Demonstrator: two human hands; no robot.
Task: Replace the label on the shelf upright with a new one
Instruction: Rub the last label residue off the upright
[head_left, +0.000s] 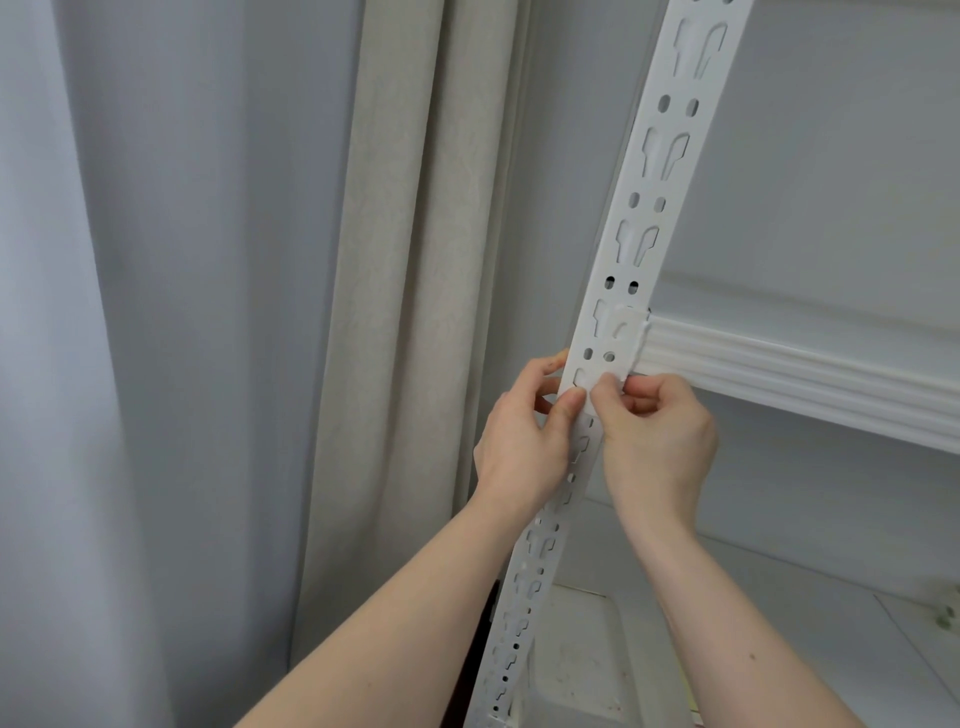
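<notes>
A white metal shelf upright (641, 223) with keyhole slots and round holes runs from the top right down to the bottom centre. A white label (597, 378) sits on its face just below the shelf beam joint, and it is hard to tell from the paint. My left hand (524, 441) wraps the upright from the left, thumb pressed on the face beside the label. My right hand (654, 436) comes from the right, thumb and forefinger pinched at the label's lower edge. Both thumbs almost touch.
A ribbed white shelf beam (800, 374) runs right from the upright. Beige and grey curtains (405, 312) hang close on the left. A lower white shelf board (831, 623) lies below my right forearm, with the wall behind.
</notes>
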